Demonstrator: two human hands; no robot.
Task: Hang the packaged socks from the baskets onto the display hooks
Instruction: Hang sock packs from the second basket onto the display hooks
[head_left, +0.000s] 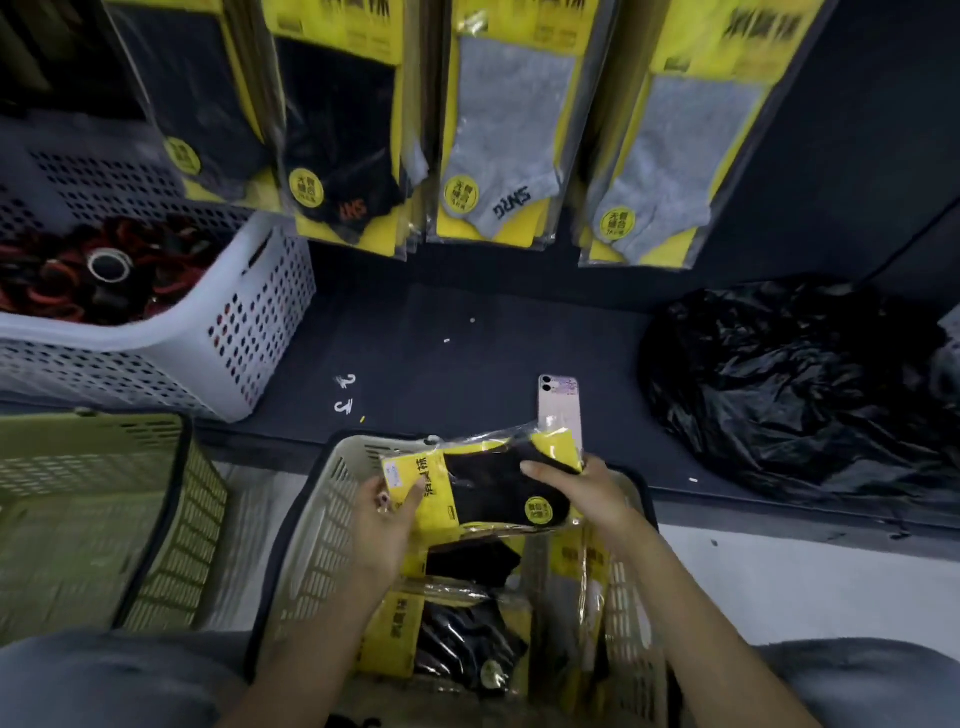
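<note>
Head view: the step in hand looks like the pick-up. One sock pack (488, 493) is held level just above the beige basket (317, 551), clear of the other packs (457, 639) lying inside it and not yet near the display.

The left hand (384, 519) pinches the yellow header end, thumb on top of the card and fingers underneath. The right hand (582, 493) grips the opposite end, with its fingers laid across the top of the film; its thumb is hidden below the pack. The two hands are well apart, one at each end, and both are clamped on the same pack.

The next move, as I judge it, calls for turning the pack upright with the header uppermost and lifting it to the rows of hanging packs (501, 135) above the dark shelf (467, 353). The black socks suggest the row of black packs (337, 130) to the left of the grey ones. The hooks themselves lie out of frame, so where the header hole must go cannot be told from here. A phone (558, 405) lies on the shelf just beyond the pack — the lift should pass over it.
</note>
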